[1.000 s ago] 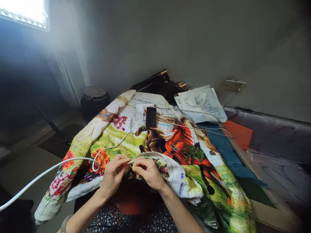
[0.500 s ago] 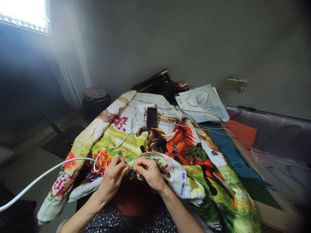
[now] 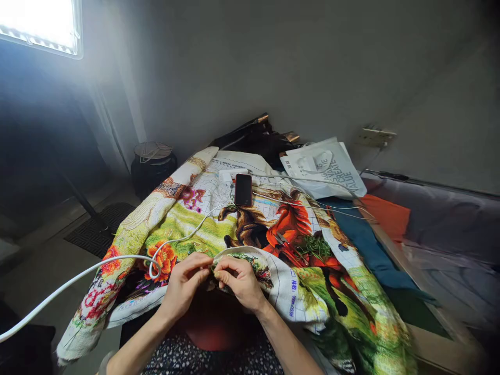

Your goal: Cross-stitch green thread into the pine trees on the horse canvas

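Observation:
A large cross-stitch cloth with horses and flowers spreads over the table, its near edge folded up towards me. My left hand pinches that folded edge, fingertips close to my other hand. Thumb and forefinger of my right hand are pressed together over the dark stitched patch. Whatever sits in that pinch is too small to make out. Beyond the right hand, a tangle of green thread lies on the red horse, beside a small pair of scissors.
A phone rests on the cloth near a white power strip. One thick white cable loops in from the left. Printed white bags lie at the back right. At top left a bright lamp shines.
My left hand has shifted slightly right and its fingers have straightened a little, nearer my right hand. The right hand stays at almost the same spot, still pinching.

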A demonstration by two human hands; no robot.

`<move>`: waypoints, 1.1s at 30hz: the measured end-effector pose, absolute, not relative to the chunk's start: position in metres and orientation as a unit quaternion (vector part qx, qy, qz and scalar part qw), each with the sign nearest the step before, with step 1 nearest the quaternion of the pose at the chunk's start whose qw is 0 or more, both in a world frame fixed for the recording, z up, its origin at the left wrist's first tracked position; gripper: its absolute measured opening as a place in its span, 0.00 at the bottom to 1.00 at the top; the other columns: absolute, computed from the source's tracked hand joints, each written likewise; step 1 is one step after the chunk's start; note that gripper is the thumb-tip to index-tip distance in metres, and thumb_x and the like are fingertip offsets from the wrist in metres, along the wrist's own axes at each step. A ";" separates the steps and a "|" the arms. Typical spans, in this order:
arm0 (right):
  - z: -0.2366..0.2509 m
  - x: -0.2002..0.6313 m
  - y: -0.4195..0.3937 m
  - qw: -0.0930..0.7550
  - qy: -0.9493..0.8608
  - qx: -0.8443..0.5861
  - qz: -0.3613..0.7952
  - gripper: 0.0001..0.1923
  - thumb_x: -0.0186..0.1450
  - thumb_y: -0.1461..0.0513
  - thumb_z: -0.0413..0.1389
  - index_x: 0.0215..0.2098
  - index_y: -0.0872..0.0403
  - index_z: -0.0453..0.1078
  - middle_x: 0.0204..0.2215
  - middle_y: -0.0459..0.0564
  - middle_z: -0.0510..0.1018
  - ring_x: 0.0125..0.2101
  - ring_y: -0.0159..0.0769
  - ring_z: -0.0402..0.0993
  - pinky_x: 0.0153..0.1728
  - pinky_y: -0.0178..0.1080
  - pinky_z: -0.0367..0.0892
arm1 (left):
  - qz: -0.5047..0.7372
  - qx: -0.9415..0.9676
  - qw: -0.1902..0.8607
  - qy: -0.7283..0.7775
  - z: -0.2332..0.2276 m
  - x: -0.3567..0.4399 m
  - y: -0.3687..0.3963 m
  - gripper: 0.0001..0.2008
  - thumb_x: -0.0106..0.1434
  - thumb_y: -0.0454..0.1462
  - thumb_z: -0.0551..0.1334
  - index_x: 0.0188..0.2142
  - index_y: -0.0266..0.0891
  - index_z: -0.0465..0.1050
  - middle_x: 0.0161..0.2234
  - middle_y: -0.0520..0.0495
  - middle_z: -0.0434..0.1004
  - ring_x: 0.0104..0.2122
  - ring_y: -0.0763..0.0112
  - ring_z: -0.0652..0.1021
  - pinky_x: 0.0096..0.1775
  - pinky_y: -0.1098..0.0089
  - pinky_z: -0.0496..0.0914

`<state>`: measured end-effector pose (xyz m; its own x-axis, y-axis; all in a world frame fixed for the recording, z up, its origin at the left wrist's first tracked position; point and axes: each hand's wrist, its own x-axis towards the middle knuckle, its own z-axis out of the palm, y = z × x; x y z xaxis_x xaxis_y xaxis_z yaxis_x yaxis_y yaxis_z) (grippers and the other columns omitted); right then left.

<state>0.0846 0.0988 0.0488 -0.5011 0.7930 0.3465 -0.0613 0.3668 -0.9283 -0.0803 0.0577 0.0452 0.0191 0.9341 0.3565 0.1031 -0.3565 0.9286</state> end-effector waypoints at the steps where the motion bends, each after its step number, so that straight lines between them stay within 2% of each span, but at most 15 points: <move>1: 0.049 0.085 0.099 0.426 -0.707 -0.259 0.502 0.09 0.64 0.63 0.56 0.27 0.60 0.69 0.21 0.46 0.68 0.19 0.24 0.65 0.22 0.28 0.59 | 0.542 0.665 0.268 0.439 0.043 -0.082 0.059 0.07 0.62 0.33 0.60 0.41 0.36 0.74 0.38 0.46 0.71 0.39 0.75 0.71 0.40 0.74 0.65; 3: 0.050 0.085 0.098 0.424 -0.704 -0.263 0.505 0.09 0.63 0.63 0.56 0.27 0.61 0.69 0.21 0.46 0.68 0.19 0.24 0.65 0.21 0.28 0.58 | 0.517 0.729 0.085 0.441 0.041 -0.085 0.060 0.05 0.62 0.29 0.59 0.38 0.35 0.72 0.34 0.47 0.71 0.35 0.77 0.70 0.37 0.76 0.64; 5: 0.049 0.085 0.099 0.421 -0.704 -0.266 0.506 0.09 0.63 0.63 0.56 0.27 0.61 0.69 0.20 0.46 0.68 0.19 0.24 0.65 0.22 0.28 0.58 | 0.487 0.751 -0.023 0.445 0.042 -0.087 0.060 0.03 0.61 0.27 0.60 0.34 0.34 0.70 0.30 0.48 0.69 0.32 0.77 0.67 0.34 0.75 0.61; 8: 0.047 0.085 0.100 0.419 -0.701 -0.266 0.513 0.09 0.63 0.62 0.56 0.28 0.61 0.69 0.21 0.46 0.68 0.20 0.25 0.65 0.22 0.29 0.59 | 0.440 0.769 -0.079 0.457 0.048 -0.089 0.057 0.02 0.61 0.28 0.61 0.33 0.34 0.70 0.28 0.49 0.66 0.30 0.75 0.63 0.34 0.71 0.57; 12: 0.046 0.085 0.101 0.422 -0.690 -0.270 0.523 0.09 0.63 0.62 0.57 0.28 0.61 0.69 0.22 0.47 0.68 0.20 0.25 0.66 0.22 0.29 0.60 | 0.424 0.769 -0.064 0.474 0.051 -0.091 0.053 0.02 0.62 0.30 0.60 0.34 0.35 0.70 0.27 0.49 0.62 0.31 0.74 0.61 0.35 0.70 0.55; 15: 0.047 0.084 0.099 0.431 -0.683 -0.267 0.526 0.09 0.63 0.62 0.57 0.28 0.61 0.70 0.22 0.48 0.69 0.20 0.26 0.67 0.22 0.29 0.60 | 0.417 0.759 -0.001 0.500 0.047 -0.090 0.052 0.05 0.65 0.32 0.57 0.32 0.35 0.69 0.29 0.47 0.62 0.32 0.73 0.63 0.35 0.70 0.57; 19: 0.049 0.083 0.098 0.445 -0.674 -0.261 0.529 0.07 0.62 0.64 0.58 0.28 0.60 0.71 0.24 0.48 0.70 0.21 0.27 0.68 0.23 0.30 0.62 | 0.469 0.695 0.212 0.502 0.049 -0.081 0.050 0.14 0.68 0.38 0.51 0.29 0.33 0.66 0.38 0.42 0.66 0.37 0.71 0.68 0.38 0.70 0.62; 21: 0.049 0.083 0.098 0.455 -0.674 -0.258 0.522 0.06 0.62 0.64 0.57 0.29 0.59 0.72 0.24 0.49 0.70 0.23 0.28 0.69 0.25 0.31 0.64 | 0.514 0.602 0.372 0.484 0.051 -0.074 0.050 0.16 0.69 0.42 0.50 0.29 0.33 0.65 0.34 0.43 0.66 0.32 0.73 0.68 0.36 0.70 0.62; 23: 0.049 0.083 0.097 0.469 -0.671 -0.250 0.518 0.06 0.63 0.64 0.57 0.30 0.59 0.73 0.26 0.49 0.72 0.24 0.29 0.69 0.26 0.32 0.65 | 0.553 0.468 0.542 0.426 0.052 -0.067 0.051 0.17 0.68 0.46 0.50 0.34 0.34 0.65 0.25 0.48 0.62 0.25 0.74 0.66 0.33 0.70 0.62; 25: 0.050 0.084 0.094 0.479 -0.669 -0.257 0.507 0.06 0.64 0.64 0.56 0.31 0.58 0.73 0.30 0.50 0.72 0.24 0.27 0.68 0.24 0.31 0.64 | 0.578 0.360 0.638 0.360 0.051 -0.063 0.052 0.16 0.67 0.46 0.52 0.35 0.34 0.64 0.24 0.49 0.63 0.24 0.75 0.65 0.32 0.70 0.62; 28: 0.056 0.086 0.089 0.482 -0.708 -0.295 0.423 0.06 0.65 0.65 0.55 0.34 0.56 0.75 0.33 0.50 0.71 0.27 0.27 0.68 0.26 0.31 0.64 | 0.600 0.331 0.649 0.331 0.048 -0.062 0.054 0.15 0.66 0.44 0.55 0.31 0.33 0.62 0.32 0.47 0.66 0.25 0.77 0.66 0.30 0.71 0.61; 31: 0.063 0.088 0.086 0.465 -0.761 -0.304 0.335 0.08 0.65 0.67 0.54 0.36 0.55 0.76 0.29 0.50 0.71 0.32 0.29 0.68 0.32 0.32 0.64 | 0.584 0.380 0.627 0.348 0.045 -0.065 0.053 0.16 0.67 0.44 0.54 0.32 0.32 0.64 0.28 0.49 0.62 0.24 0.78 0.65 0.30 0.71 0.60; 33: 0.064 0.087 0.086 0.458 -0.772 -0.301 0.323 0.08 0.64 0.68 0.54 0.36 0.56 0.76 0.28 0.49 0.72 0.30 0.28 0.68 0.31 0.32 0.63 | 0.571 0.402 0.623 0.351 0.043 -0.067 0.052 0.16 0.67 0.44 0.54 0.32 0.31 0.64 0.28 0.50 0.61 0.24 0.79 0.65 0.30 0.71 0.60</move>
